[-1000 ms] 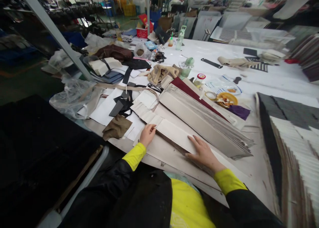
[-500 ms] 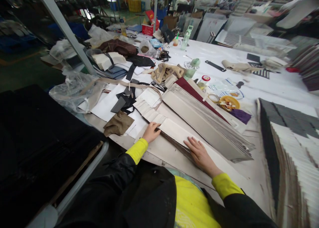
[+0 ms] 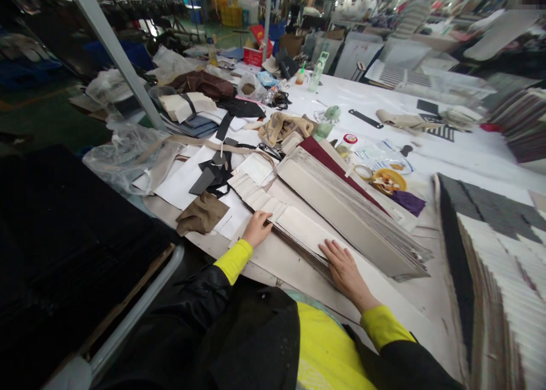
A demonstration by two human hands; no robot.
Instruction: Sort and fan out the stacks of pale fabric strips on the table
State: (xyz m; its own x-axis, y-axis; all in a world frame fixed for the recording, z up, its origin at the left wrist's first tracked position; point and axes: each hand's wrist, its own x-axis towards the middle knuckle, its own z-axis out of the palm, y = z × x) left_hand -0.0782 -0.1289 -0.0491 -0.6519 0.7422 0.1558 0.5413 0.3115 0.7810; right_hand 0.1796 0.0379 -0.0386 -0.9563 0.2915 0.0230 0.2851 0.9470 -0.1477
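Observation:
A fanned stack of long off-white strips point(image 3: 305, 224) lies slantwise on the table in front of me; I cannot tell if they are cloth or board. At the near edge of the stack, my left hand point(image 3: 257, 229) pinches it with fingers closed over the top. My right hand point(image 3: 346, 269) rests flat on the top strip, fingers stretched out and holding nothing. Just beyond lies a thicker bundle of beige strips point(image 3: 341, 208), with a maroon strip point(image 3: 341, 171) along its far side.
A brown cloth scrap point(image 3: 202, 214) and black pieces point(image 3: 215, 171) lie at the left. Beyond the bundle are a yellow bowl point(image 3: 389, 181) and purple cloth point(image 3: 407, 202). A tall layered stack point(image 3: 503, 265) stands at the right, a metal post point(image 3: 115, 49) at the left.
My right hand has slid slightly to the right along the top strip. My left hand keeps its place at the stack's near edge. The view has shifted a little.

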